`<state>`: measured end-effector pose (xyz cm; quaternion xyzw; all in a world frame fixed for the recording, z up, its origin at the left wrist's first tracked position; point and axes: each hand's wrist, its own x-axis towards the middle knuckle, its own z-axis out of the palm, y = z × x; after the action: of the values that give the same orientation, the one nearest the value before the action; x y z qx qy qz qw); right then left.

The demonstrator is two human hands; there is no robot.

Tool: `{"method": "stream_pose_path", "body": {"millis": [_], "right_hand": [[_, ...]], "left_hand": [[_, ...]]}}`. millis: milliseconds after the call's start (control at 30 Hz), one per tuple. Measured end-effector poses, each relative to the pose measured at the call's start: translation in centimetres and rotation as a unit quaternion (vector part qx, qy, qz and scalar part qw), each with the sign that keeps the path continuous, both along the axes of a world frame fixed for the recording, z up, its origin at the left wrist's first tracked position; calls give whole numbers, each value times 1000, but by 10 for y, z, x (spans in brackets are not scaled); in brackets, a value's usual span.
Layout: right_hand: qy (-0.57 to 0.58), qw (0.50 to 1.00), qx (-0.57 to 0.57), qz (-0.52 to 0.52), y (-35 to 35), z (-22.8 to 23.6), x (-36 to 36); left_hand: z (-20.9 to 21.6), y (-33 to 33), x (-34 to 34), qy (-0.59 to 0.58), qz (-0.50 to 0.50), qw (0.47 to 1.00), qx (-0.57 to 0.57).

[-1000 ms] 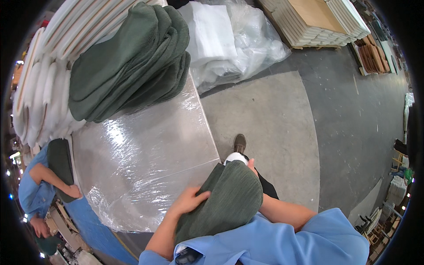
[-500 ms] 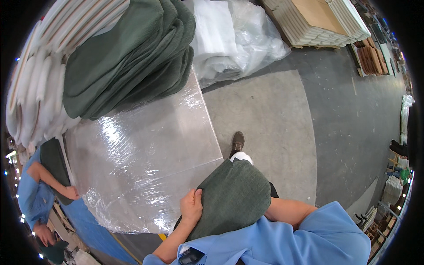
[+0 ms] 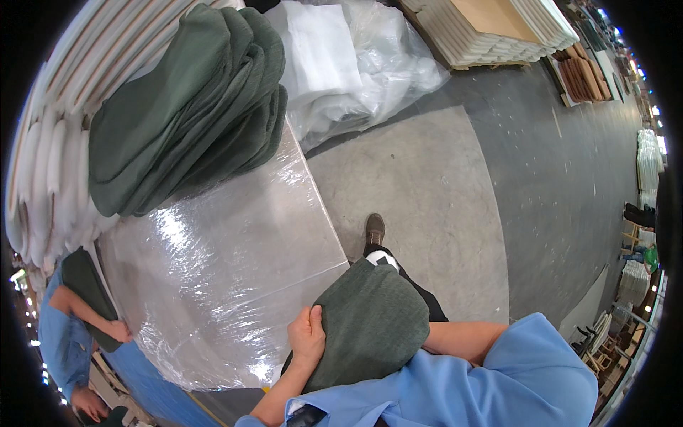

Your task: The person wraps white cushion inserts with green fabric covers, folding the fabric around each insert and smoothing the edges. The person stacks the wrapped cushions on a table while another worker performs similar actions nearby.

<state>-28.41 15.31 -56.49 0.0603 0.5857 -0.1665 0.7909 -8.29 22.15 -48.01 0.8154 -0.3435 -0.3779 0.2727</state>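
Against my front I hold a dark green fabric-covered cushion [image 3: 370, 327] with rounded corners. My left hand [image 3: 308, 339] is closed on its left edge, thumb on top and fingers out of sight. From the right my forearm reaches under or behind the cushion, which hides my right hand entirely. Ahead and to the left, a pile of similar green cushions [image 3: 178, 114] lies on a table wrapped in clear plastic film [image 3: 235, 285]. They overlap and lean on one another.
White padded panels [image 3: 53, 167] are stacked at the far left. A co-worker in blue [image 3: 64, 327] handles another green piece by the table's left edge. White foam in clear plastic [image 3: 356, 78] and a pallet of white panels [image 3: 491, 35] stand ahead. Brown pieces [image 3: 583, 78] lie farther right.
The view has shifted slightly, so the table and pile appear farther left. My foot and trouser leg show a little differently. My left hand keeps its hold on the cushion.
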Motion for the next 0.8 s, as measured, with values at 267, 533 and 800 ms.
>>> {"method": "stream_pose_path", "body": {"millis": [267,533,800], "right_hand": [[45,996,-63,49,4,-3,7],[99,884,-420,181,-108,34,-36],[10,684,-564,462,-162,72,-44]], "left_hand": [[-21,0,2,53,-74,994,58],[-14,-95,6,296,-112,940,129],[-11,-101,-23,224,-161,960,47]]}}
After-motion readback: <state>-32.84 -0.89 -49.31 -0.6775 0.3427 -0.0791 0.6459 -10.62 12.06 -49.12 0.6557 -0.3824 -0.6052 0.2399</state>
